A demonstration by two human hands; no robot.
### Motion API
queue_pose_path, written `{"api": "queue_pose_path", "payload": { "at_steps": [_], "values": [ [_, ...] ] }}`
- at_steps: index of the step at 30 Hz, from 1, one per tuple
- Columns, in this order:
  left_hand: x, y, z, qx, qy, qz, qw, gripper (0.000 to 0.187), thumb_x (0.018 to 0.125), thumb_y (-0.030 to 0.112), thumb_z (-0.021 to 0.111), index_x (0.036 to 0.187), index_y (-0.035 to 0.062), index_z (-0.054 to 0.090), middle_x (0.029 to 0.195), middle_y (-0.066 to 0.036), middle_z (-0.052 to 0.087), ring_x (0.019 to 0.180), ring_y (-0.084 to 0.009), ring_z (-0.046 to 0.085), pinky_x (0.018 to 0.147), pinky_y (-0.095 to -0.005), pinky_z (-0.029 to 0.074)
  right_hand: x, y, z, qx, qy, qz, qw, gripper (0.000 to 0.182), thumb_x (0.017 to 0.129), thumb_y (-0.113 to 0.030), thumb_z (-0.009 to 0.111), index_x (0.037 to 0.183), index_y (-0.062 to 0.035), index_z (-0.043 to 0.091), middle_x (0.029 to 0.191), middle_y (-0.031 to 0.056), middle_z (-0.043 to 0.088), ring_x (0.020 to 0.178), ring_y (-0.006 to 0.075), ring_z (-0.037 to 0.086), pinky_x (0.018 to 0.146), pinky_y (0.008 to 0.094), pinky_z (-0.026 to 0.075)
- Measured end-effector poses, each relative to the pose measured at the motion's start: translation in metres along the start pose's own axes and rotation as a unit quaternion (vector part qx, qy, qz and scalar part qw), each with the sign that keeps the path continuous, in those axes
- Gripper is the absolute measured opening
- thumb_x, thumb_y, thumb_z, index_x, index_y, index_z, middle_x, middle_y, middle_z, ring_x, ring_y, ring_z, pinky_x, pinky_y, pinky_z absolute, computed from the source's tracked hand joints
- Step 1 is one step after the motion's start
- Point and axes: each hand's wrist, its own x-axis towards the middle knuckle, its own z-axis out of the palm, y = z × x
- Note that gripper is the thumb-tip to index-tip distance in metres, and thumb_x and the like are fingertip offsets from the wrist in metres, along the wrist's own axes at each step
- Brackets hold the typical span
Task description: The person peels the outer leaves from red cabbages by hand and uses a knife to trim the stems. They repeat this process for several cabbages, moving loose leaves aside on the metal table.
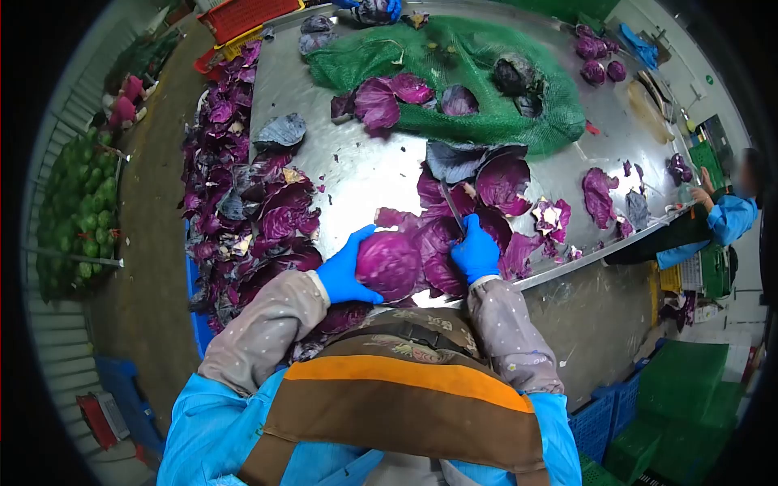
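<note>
A round purple cabbage [389,266] rests at the table's near edge, with my left hand [348,269], in a blue glove, wrapped round its left side. My right hand [476,249], also gloved in blue, is closed round a knife [451,202] whose blade points up and away from me. Loose purple leaves [442,247] lie between my hands, right of the cabbage. Beyond them are more leaves [502,182] and a dark outer leaf [455,160]. A cut pale-centred piece [551,219] sits to the right of my right hand.
Leaves are heaped [275,202] along the table's left side. A green net [486,73] with cabbages lies across the metal table [324,162]. Gloved hands of another person [374,10] hold a cabbage at the far edge. A person in blue [733,215] is at the right.
</note>
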Motion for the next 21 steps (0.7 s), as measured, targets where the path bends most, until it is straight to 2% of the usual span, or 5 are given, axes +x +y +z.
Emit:
{"api": "queue_pose_path", "payload": {
  "at_steps": [7, 9, 11, 13, 21],
  "values": [
    [0.0, -0.018, -0.008, -0.124, 0.094, -0.102, 0.983, 0.117, 0.056, 0.029, 0.091, 0.143, 0.0011, 0.018, 0.138, -0.02, 0.035, 0.128, -0.0289, 0.04, 0.108, -0.0394, 0.035, -0.06, -0.034, -0.043, 0.235, 0.061, -0.134, 0.961, 0.065, 0.073, -0.027, 0.077, 0.129, -0.0092, 0.047, 0.104, 0.0167, 0.064, 0.085, 0.0269, 0.066, 0.07, 0.0365, 0.052],
    [-0.002, -0.024, -0.012, -0.133, 0.102, -0.092, 0.982, 0.113, 0.056, 0.027, 0.091, 0.141, 0.0006, 0.021, 0.136, -0.018, 0.037, 0.127, -0.027, 0.039, 0.108, -0.0376, 0.036, -0.071, -0.044, -0.032, 0.379, -0.078, -0.16, 0.908, 0.077, 0.072, -0.032, 0.081, 0.135, -0.0081, 0.045, 0.104, 0.0148, 0.065, 0.083, 0.0182, 0.064, 0.072, 0.0319, 0.052],
    [-0.007, -0.029, -0.007, -0.111, 0.111, -0.071, 0.985, 0.112, 0.057, 0.026, 0.091, 0.141, 0.0006, 0.022, 0.135, -0.018, 0.037, 0.127, -0.0269, 0.039, 0.108, -0.0377, 0.036, -0.071, -0.059, -0.022, 0.379, -0.142, -0.148, 0.902, 0.071, 0.072, -0.035, 0.081, 0.13, -0.0078, 0.052, 0.104, 0.0136, 0.063, 0.084, 0.0164, 0.062, 0.073, 0.0313, 0.05],
    [-0.011, -0.026, 0.001, -0.129, 0.148, -0.058, 0.979, 0.109, 0.058, 0.024, 0.091, 0.14, 0.0003, 0.024, 0.135, -0.017, 0.037, 0.126, -0.0267, 0.039, 0.107, -0.0387, 0.037, -0.068, -0.063, -0.004, 0.259, -0.011, -0.291, 0.921, 0.06, 0.071, -0.035, 0.082, 0.117, -0.0048, 0.057, 0.099, 0.0117, 0.062, 0.084, 0.0154, 0.059, 0.074, 0.0313, 0.049],
    [-0.018, -0.036, 0.023, -0.117, 0.213, -0.059, 0.968, 0.12, 0.051, 0.032, 0.094, 0.139, 0.0001, 0.019, 0.134, -0.017, 0.036, 0.125, -0.0276, 0.04, 0.107, -0.0402, 0.037, -0.061, -0.043, 0.02, 0.509, -0.252, -0.077, 0.82, 0.029, 0.081, -0.013, 0.072, 0.102, -0.0094, 0.052, 0.078, 0.0009, 0.054, 0.055, 0.0106, 0.053, 0.046, 0.0251, 0.043]
  ]
}}
